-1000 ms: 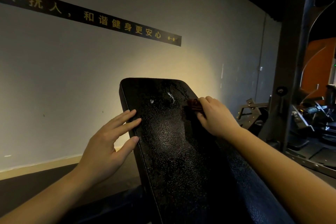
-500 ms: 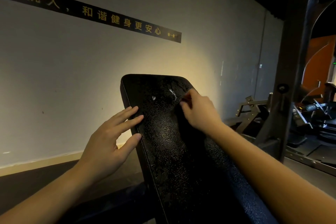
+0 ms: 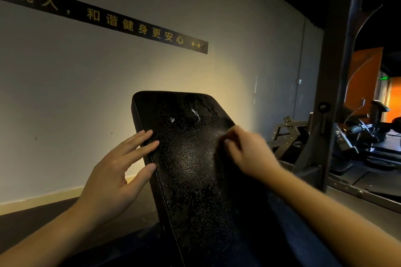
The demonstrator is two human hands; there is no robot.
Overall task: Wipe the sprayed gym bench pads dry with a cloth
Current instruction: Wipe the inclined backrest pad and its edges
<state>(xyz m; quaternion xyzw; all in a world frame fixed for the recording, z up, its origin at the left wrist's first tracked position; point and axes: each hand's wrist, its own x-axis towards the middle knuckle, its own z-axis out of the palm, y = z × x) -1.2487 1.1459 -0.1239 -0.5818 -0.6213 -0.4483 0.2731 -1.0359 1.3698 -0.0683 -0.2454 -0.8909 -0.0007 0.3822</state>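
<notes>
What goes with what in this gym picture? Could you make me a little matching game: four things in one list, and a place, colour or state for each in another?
Things:
1 left hand
2 right hand
3 wall strip
4 far panel

Descriptions:
A orange, far right
B fingers straight, at the left edge of the bench pad
C black with gold characters
D blurred, on the right side of the bench pad

Pairs: 1-B; 2-D; 3-C; 4-A
</notes>
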